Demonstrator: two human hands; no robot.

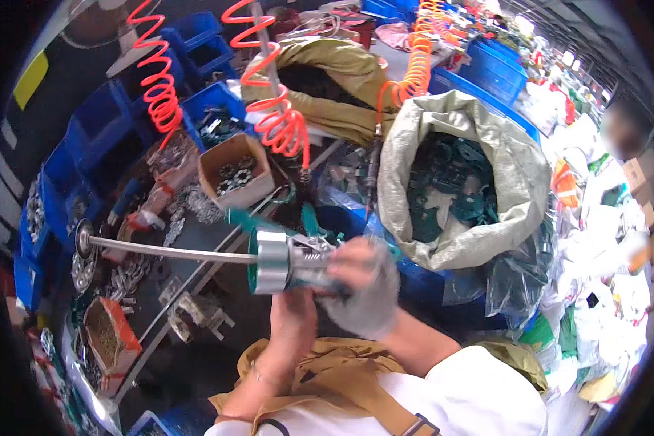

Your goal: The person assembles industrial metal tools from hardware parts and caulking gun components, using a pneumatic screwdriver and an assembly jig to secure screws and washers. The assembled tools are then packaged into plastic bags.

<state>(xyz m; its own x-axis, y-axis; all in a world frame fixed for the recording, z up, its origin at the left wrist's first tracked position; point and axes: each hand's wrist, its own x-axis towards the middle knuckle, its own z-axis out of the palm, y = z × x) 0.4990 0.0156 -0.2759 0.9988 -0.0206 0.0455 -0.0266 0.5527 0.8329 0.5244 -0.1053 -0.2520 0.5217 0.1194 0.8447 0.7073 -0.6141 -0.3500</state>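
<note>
- Gripping at centre: the right hand, grey covering over its back, has its fingers curled round the right end of a metal piece; blurred, but closed on it.
- Left hand just under the same piece, seemingly touching it from below; fingers mostly hidden, cannot tell whether they pinch or spread.
- Metal piece lies sideways in front of the person's chest, above the apron; silver cylinder at its left, green at the rim.
- Rod runs left from the cylinder to a round end; whether the two are joined, cannot tell.
- Beyond the hands, three orange-red coiled hoses hang from above.
- Right of the hands: pale sack, mouth rolled open, dark green pieces inside. Olive sack farther back.
- Left, on the desk: carton of small metal parts; near it a loose heap of silvery bits.
- Lower left: orange-sided box of tiny brownish bits.
- Blue bins along the far left; white bags piled at right.
</note>
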